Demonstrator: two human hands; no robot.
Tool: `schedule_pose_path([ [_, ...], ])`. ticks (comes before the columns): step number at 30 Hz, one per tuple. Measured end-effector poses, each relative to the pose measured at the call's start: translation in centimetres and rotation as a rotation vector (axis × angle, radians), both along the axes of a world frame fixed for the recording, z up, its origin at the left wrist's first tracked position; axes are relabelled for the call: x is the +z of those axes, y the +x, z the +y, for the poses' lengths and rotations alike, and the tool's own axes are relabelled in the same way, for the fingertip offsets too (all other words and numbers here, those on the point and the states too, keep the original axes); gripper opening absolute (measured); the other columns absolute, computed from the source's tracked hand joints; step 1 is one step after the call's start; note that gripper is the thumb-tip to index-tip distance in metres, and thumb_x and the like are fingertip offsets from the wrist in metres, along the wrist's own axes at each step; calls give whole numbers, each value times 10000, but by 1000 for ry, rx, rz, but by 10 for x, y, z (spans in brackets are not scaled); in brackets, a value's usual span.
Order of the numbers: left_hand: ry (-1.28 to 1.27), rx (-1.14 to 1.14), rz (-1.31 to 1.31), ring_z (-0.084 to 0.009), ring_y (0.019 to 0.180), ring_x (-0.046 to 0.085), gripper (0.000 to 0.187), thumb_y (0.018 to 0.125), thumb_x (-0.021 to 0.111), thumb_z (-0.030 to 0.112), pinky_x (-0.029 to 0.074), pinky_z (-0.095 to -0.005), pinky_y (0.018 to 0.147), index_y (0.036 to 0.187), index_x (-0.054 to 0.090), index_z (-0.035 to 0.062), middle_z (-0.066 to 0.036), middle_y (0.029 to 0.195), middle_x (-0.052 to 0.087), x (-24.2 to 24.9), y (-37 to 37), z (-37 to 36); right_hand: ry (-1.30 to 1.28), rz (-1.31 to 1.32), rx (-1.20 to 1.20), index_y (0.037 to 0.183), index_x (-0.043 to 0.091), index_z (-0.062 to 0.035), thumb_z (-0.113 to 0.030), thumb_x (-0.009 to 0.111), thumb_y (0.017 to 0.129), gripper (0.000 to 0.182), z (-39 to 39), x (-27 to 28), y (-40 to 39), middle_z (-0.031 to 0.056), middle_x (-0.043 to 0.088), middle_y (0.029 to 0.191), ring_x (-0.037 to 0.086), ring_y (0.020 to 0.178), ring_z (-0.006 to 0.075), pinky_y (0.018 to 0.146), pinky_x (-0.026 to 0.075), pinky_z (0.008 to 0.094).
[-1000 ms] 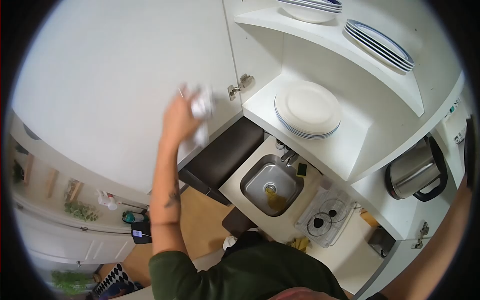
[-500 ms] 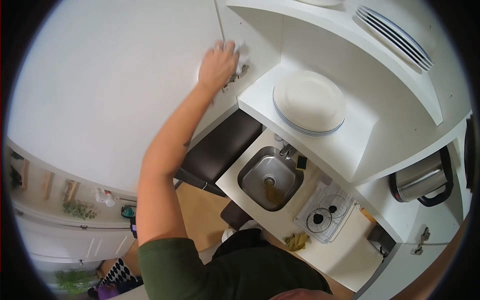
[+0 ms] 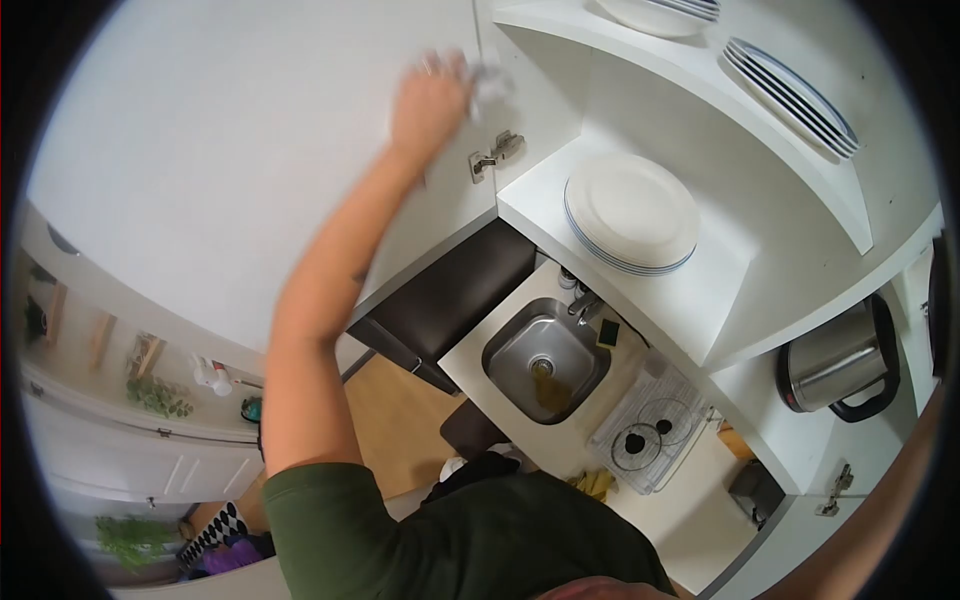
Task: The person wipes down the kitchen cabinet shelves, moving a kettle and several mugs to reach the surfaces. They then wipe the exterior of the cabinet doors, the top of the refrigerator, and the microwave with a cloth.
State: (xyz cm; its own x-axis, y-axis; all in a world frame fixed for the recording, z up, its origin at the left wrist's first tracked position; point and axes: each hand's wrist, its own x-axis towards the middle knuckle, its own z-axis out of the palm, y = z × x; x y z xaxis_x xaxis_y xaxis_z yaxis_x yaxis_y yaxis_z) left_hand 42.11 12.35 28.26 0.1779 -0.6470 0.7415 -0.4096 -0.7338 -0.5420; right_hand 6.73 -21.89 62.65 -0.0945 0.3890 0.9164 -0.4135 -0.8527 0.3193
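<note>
My left hand (image 3: pixel 430 105), blurred by motion, is closed around a crumpled whitish cloth (image 3: pixel 490 88). It is up against the white cabinet door (image 3: pixel 230 130), near the door's hinged edge. Just below the cloth is a metal hinge (image 3: pixel 495 155) joining the door to the cabinet side. Beside the hand, a stack of white plates with blue rims (image 3: pixel 632 212) sits on the lower cabinet shelf (image 3: pixel 715 285). Only my right forearm (image 3: pixel 880 500) shows at the right edge; the hand itself is out of sight.
Above, the upper shelf (image 3: pixel 690 85) holds bowls (image 3: pixel 660 14) and several upright-leaning plates (image 3: pixel 790 97). A steel kettle (image 3: pixel 838 355) is at the right. Below lie a sink (image 3: pixel 510 345), a sponge (image 3: pixel 608 333), a drying rack with glass lids (image 3: pixel 650 430) and a yellow cloth (image 3: pixel 597 485).
My left hand has moved with the cloth up and away from the hinge, which is now uncovered. The view has shifted slightly, bringing more of the upper bowls into sight.
</note>
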Motion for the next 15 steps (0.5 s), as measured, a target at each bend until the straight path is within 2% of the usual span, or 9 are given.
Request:
schedule_pose_path([
  [1, -10, -98, 26, -275, 949, 563, 261, 794, 548, 138, 487, -380, 674, 1040, 633, 164, -83, 1046, 565, -46, -1, 4, 1, 4, -8, 891, 606, 20, -255, 638, 774, 301, 1, 1, 1, 180, 632, 923, 621, 817, 302, 750, 489, 408],
  [5, 89, 52, 537, -270, 1068, 524, 248, 799, 560, 164, 465, -389, 808, 1015, 653, 84, -91, 1184, 537, -199, -37, 28, 2, 24, -45, 885, 607, 23, -248, 645, 768, 297, 5, 14, 14, 182, 633, 921, 623, 811, 305, 742, 491, 409],
  [7, 119, 290, 784, -276, 1120, 502, 272, 820, 547, 172, 461, -378, 823, 1049, 651, 66, -109, 1226, 527, -278, -61, 46, 10, 26, -62, 881, 607, 25, -245, 649, 766, 296, 4, 24, 20, 184, 633, 920, 624, 808, 306, 738, 492, 410],
  [9, 47, 285, 1003, -334, 1175, 490, 317, 831, 533, 158, 454, -449, 901, 1118, 597, 39, -136, 1260, 517, -337, -105, 93, 15, 30, -82, 878, 608, 26, -241, 653, 763, 294, 3, 33, 21, 185, 633, 920, 624, 805, 308, 735, 493, 410],
  [11, -190, 313, 1361, -327, 1214, 485, 391, 754, 642, 197, 459, -445, 938, 1127, 590, 90, -156, 1292, 516, -366, -152, 160, 11, 46, -101, 874, 608, 28, -237, 657, 760, 293, 5, 39, 17, 187, 634, 919, 625, 802, 309, 731, 495, 411],
  [12, -493, 444, 1645, -296, 1172, 524, 460, 706, 680, 224, 459, -411, 943, 1138, 597, 89, -155, 1225, 570, -361, -176, 195, 16, 52, -94, 873, 608, 28, -236, 659, 759, 292, 6, 40, 15, 187, 634, 918, 625, 800, 310, 729, 495, 411],
  [13, -819, 565, 1871, -310, 1042, 592, 513, 708, 686, 184, 468, -403, 907, 1197, 572, 79, -149, 1136, 617, -455, -174, 267, -22, 109, -81, 871, 613, 24, -248, 656, 755, 299, 5, 41, 12, 189, 631, 924, 620, 803, 313, 735, 495, 414],
  [14, -1484, 94, 1820, -256, 995, 599, 495, 711, 670, 176, 479, -372, 873, 1177, 576, 38, -128, 1099, 624, -465, -204, 311, 9, 127, 33, 868, 617, 21, -215, 657, 761, 262, 20, 33, 10, 180, 624, 899, 609, 813, 305, 742, 493, 414],
  [15, -1688, 84, 1764, -234, 972, 596, 499, 711, 651, 158, 480, -364, 865, 1179, 566, 6, -120, 1081, 617, -434, -224, 344, 16, 115, 26, 868, 617, 21, -215, 657, 761, 262, 18, 32, 11, 180, 624, 899, 609, 813, 305, 742, 493, 414],
])
